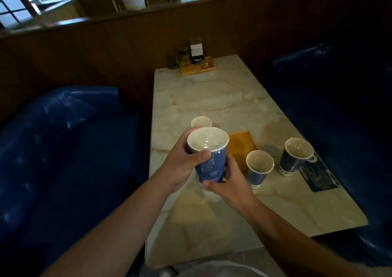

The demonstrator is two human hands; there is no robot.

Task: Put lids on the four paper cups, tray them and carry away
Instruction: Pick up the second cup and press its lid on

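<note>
A blue paper cup (210, 164) with a clear lid on its rim is lifted above the table's near left part. My left hand (182, 166) grips its upper side, thumb across the front. My right hand (229, 181) holds its base from below. A second cup (201, 122) stands just behind the held one, mostly hidden. Two more blue cups stand to the right: one (259, 168) beside the tray, another (296, 155) farther right. A small wooden tray (244, 143) lies flat between them, partly covered by the held cup.
The marble table (212, 98) runs away from me. At its far end sit a wooden stand (197, 65) with a sign and a small plant. A dark card (318, 175) lies by the right edge. Blue benches (63, 149) flank both sides.
</note>
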